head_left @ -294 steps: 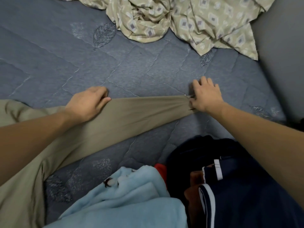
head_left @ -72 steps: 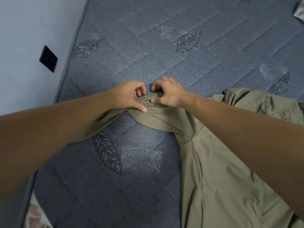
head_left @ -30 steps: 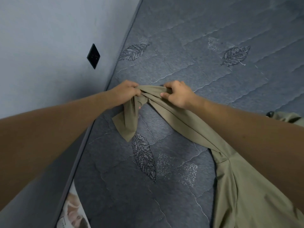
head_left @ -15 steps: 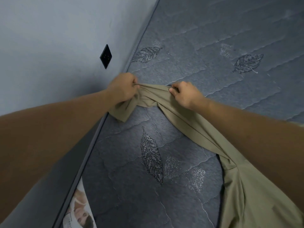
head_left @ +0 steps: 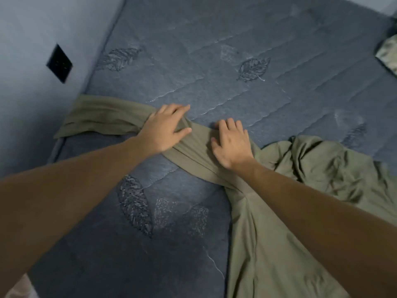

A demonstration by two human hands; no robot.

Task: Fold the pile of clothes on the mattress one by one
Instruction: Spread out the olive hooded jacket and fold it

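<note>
Blue-grey quilted mattress (head_left: 214, 61) w/ stitched leaf motifs fills the view, its left edge against a pale wall (head_left: 25, 29) carrying a black wall plate (head_left: 59, 63); an olive-green garment (head_left: 290, 211) lies on the mattress at right, body bunched — one long sleeve (head_left: 103, 117) stretched flat, long axis running left from the body, cuff end pointing at the wall by the mattress edge; left hand (head_left: 165, 127) lies flat on the sleeve, fingers straight and spread, gripping nothing; right hand (head_left: 232, 143) just beside it presses the sleeve nr the shoulder, fingers extended — both palms down; patterned fabric corner (head_left: 388, 54) at far right edge.
</note>
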